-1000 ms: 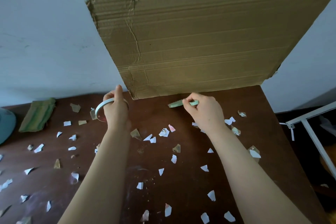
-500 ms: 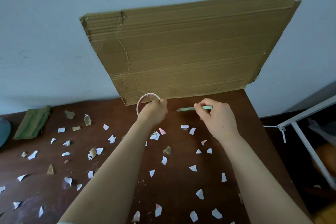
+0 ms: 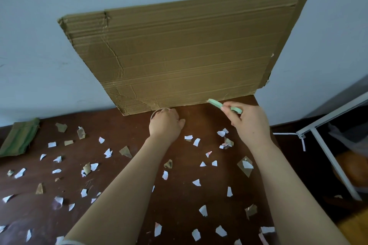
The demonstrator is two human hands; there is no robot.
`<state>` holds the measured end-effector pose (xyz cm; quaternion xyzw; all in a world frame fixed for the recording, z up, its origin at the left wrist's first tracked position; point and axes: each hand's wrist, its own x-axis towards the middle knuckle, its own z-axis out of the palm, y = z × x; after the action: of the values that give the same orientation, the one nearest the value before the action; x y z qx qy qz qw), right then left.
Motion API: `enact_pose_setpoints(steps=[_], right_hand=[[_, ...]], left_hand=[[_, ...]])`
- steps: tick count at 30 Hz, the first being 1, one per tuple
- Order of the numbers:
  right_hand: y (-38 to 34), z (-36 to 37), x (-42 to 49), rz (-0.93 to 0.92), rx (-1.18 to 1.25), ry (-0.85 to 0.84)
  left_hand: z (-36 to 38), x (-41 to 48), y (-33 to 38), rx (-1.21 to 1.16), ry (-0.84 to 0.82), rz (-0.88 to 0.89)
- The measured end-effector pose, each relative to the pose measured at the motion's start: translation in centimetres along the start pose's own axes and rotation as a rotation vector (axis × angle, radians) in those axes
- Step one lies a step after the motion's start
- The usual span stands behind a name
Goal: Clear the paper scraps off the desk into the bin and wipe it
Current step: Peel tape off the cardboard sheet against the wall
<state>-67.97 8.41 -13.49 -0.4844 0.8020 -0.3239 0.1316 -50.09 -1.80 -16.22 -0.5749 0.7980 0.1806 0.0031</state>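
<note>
Several white and brown paper scraps [image 3: 107, 152] lie scattered over the dark brown desk [image 3: 179, 201]. My left hand [image 3: 165, 124] is closed on a round white ring, a tape roll [image 3: 157, 112], at the foot of the cardboard. My right hand [image 3: 248, 123] pinches a flat pale green strip [image 3: 217, 104] at the desk's back right, its free end pointing up-left toward the cardboard. A folded green cloth [image 3: 19, 137] rests at the far left of the desk. No bin is clearly in view.
A large sheet of corrugated cardboard [image 3: 183, 53] leans against the pale wall at the back of the desk. To the right, beyond the desk's edge, stands a white metal frame [image 3: 326, 151] with an orange object below it.
My left hand carried the ring right to the base of the cardboard and lowered it to the desk. My right hand moved right and tilted the green strip upward.
</note>
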Motion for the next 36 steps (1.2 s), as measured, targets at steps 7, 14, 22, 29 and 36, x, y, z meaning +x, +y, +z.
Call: enact_pose_setpoints(steps=[7,14,22,29,36], right_hand=[[2.0,-0.2,1.5,-0.058,-0.211,-0.067],[2.3,1.0,-0.7,-0.098,-0.216,-0.183],[0.0,0.5,-7.9,-0.215,-0.267,-0.402],[-2.1,-0.6,-12.4,-0.214,-0.241,-0.406],[-3.3,-1.3,-13.6,-0.146,-0.152,-0.241]], left_hand=[[0.9,-4.5,2.6,-0.255,0.015,0.086],[1.3,-8.9,2.8,-0.323,-0.02,0.004],[0.7,-13.9,0.7,-0.307,-0.081,-0.032],[0.6,-17.9,-2.1,-0.283,-0.116,0.031],[0.0,-20.0,-4.1,-0.277,-0.14,0.053]])
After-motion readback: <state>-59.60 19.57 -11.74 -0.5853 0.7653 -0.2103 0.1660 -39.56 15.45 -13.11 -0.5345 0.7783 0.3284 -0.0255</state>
